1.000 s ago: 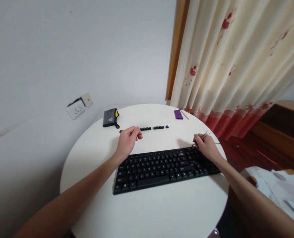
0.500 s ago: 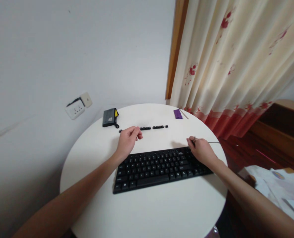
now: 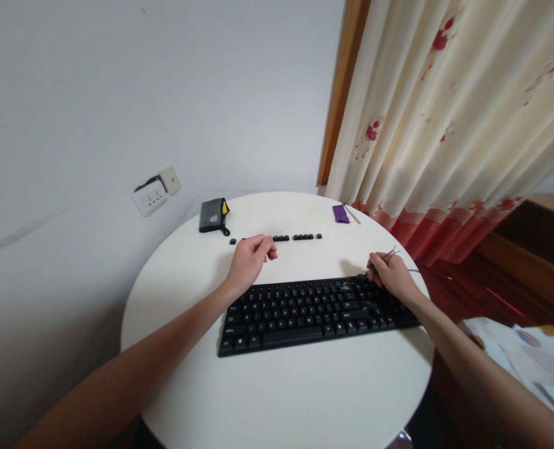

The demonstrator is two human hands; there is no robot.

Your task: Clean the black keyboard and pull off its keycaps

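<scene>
A black keyboard [image 3: 300, 315] lies across the white round table. My right hand [image 3: 389, 274] is closed over its right end, around a thin metal tool with two bent prongs, seemingly a wire keycap puller [image 3: 391, 253]. The prongs stick out behind the fingers, pointing up and away from the keys. Above the keyboard's back left corner, my left hand [image 3: 253, 259] has its fingers curled together; what they hold, if anything, is hidden. Beyond it, loose black keycaps [image 3: 303, 237] form a row, partly covered by this hand.
The table [image 3: 277, 399] stands by the wall. A grey pouch [image 3: 212, 216] with a yellow lining sits at the back left. A purple cloth [image 3: 340, 214] and a thin pale stick [image 3: 353, 215] lie at the back right. Papers [image 3: 515, 358] are piled beyond the right edge.
My right hand has turned and shifted slightly right over the keyboard, so the tool's prongs now show behind it. My left hand keeps its curled pose. The whole view has moved a little.
</scene>
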